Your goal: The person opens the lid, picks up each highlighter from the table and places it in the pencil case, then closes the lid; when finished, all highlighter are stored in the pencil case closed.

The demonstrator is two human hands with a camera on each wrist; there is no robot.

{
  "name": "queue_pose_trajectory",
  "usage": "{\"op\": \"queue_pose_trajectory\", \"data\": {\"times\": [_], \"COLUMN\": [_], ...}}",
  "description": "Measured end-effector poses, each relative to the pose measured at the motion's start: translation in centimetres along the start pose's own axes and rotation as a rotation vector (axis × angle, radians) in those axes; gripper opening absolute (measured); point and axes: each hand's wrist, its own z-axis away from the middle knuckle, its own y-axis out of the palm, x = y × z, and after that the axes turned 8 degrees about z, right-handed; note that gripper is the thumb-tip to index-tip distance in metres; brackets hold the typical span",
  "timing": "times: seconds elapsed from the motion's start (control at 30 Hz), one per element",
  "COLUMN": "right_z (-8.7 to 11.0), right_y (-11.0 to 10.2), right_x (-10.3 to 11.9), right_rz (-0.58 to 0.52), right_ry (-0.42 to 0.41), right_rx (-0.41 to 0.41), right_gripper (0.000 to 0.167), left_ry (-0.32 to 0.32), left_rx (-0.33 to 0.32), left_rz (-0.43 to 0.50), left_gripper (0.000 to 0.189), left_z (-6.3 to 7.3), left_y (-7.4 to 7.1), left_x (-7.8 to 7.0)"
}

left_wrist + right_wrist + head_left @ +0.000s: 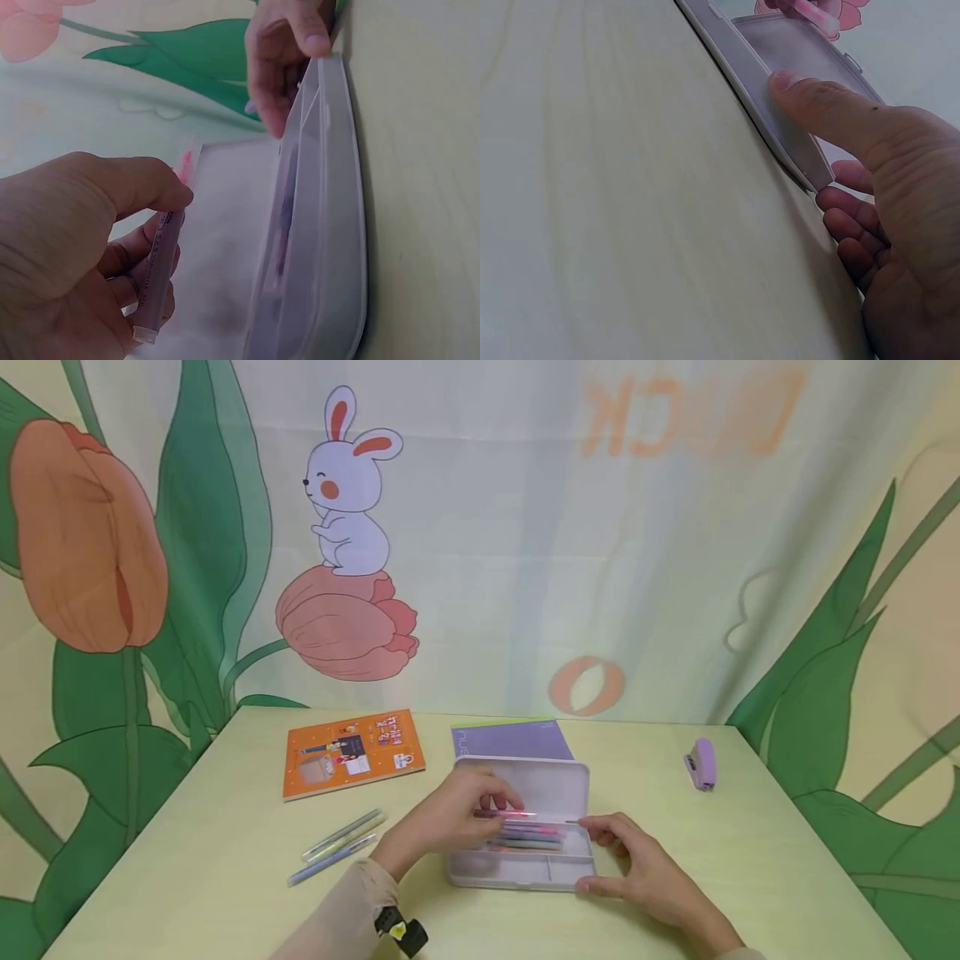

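Note:
A pale grey pencil case (502,870) lies on the table with its lid (555,785) raised at the back. Several pens (532,842) lie in its rear compartment; the front one is split by a small divider. Over the case, my left hand (457,814) pinches a pink marker pen (159,266) between thumb and fingers, its pink end pointing up in the left wrist view. My right hand (637,864) holds the right end of the case, thumb against the front wall and fingers around the far corner (821,180).
On the left of the table lie 3 loose pens (333,852). An orange book (352,756) sits behind them. A purple notebook (517,741) lies partly behind the raised lid. Far right stands a purple stapler (702,764). A printed curtain (487,527) hangs along the back edge.

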Motion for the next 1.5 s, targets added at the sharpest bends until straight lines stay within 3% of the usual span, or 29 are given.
{"op": "queue_pose_trajectory", "data": {"times": [0.2, 0.37, 0.57, 0.93, 1.27, 1.5], "right_z": [-0.3, -0.5, -0.5, -0.3, -0.2, -0.1], "right_y": [0.3, 0.5, 0.3, 0.2, 0.3, 0.1], "right_x": [0.1, 0.2, 0.1, 0.0, 0.0, 0.0], "right_rz": [0.002, 0.013, 0.011, 0.001, 0.006, 0.01], "right_ry": [-0.021, -0.02, -0.019, -0.016, -0.006, 0.007], "right_rx": [-0.006, -0.001, -0.002, 0.0, 0.008, 0.005], "right_gripper": [0.077, 0.078, 0.079, 0.079, 0.079, 0.079], "left_ry": [0.025, -0.017, -0.06, -0.066, -0.036, -0.159], "left_rx": [0.038, 0.038, -0.01, -0.087, -0.156, -0.221], "left_rz": [-0.113, -0.12, -0.089, -0.064, -0.131, -0.138], "left_gripper": [0.026, 0.028, 0.028, 0.027, 0.024, 0.023], "left_z": [-0.9, -0.3, -0.1, 0.6, 3.7, 6.8], "left_y": [2.4, 2.6, 1.3, -1.6, -5.3, -7.5], "left_x": [0.5, 0.9, 0.6, 0.0, 0.6, 1.3]}}
